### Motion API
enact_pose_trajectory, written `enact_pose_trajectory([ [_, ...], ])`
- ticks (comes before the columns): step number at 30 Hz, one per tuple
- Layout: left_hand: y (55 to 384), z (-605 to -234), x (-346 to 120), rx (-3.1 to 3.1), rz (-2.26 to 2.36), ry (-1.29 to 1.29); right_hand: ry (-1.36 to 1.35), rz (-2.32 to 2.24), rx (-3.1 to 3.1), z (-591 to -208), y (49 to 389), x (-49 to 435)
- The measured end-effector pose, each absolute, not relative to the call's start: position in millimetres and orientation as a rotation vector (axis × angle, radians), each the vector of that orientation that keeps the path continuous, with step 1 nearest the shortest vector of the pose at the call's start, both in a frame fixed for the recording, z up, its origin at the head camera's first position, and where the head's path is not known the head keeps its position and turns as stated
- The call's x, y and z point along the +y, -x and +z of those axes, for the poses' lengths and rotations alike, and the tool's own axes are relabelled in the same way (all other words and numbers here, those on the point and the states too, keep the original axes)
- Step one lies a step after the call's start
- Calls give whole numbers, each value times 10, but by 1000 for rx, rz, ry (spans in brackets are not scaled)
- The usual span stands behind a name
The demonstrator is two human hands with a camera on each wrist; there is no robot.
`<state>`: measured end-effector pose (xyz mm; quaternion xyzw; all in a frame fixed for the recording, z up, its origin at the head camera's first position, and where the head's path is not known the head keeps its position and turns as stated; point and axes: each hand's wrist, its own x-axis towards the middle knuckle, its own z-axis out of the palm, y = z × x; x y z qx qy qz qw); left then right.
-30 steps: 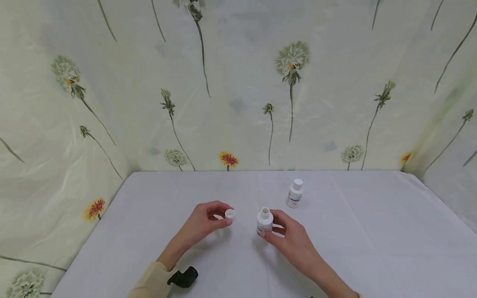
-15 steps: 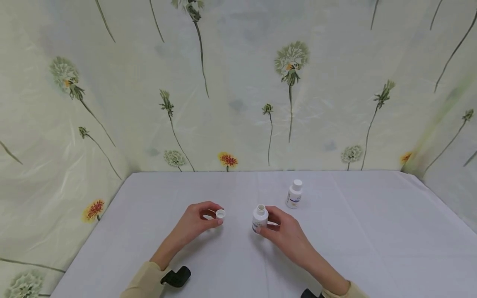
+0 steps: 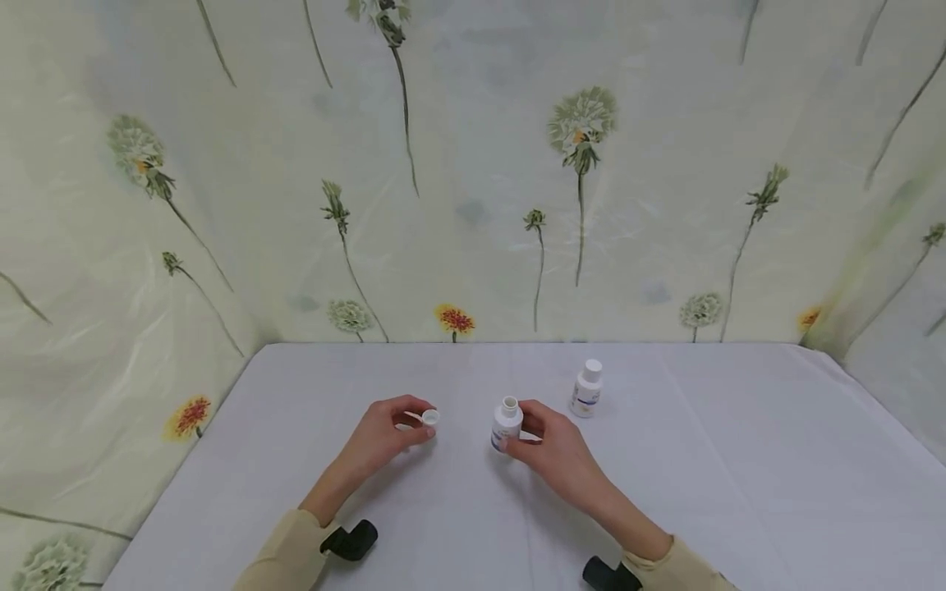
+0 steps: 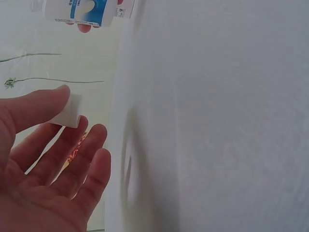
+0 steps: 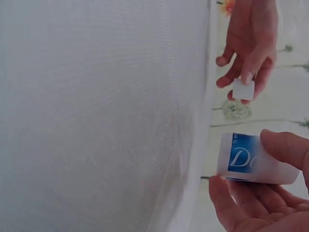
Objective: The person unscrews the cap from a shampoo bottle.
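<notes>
Between thumb and fingertips my left hand (image 3: 380,435) pinches a small white screw cap (image 3: 431,419), its hollow underside facing up. In the left wrist view the cap (image 4: 68,112) sits under the thumb, the other fingers loosely spread. My right hand (image 3: 557,453) grips a white pill bottle (image 3: 507,427) by its side, upright, with its mouth uncovered. A blue label shows on that bottle (image 5: 246,157) in the right wrist view. Cap and bottle are a short way apart, both above the table.
A second white pill bottle (image 3: 586,390), capped, stands on the table behind my right hand. The table (image 3: 739,460) has a white cloth. Behind it rises a flower-print backdrop (image 3: 473,164). Dark wrist cameras (image 3: 351,540) sit at both sleeves.
Both hands have shifted left, the bottle also a little up in the view. The cap stays pinched and the bottle stays gripped. The capped bottle has not moved.
</notes>
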<state>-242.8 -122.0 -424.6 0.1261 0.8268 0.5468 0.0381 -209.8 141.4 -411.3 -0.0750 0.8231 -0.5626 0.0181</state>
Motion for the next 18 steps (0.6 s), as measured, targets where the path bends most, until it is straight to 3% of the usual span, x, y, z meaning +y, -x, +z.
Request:
enact_pose_trajectory([
  [18,2568,-4282,-1313,2578,1699,-233,269,-1617,2628,-4147,2415,1234],
])
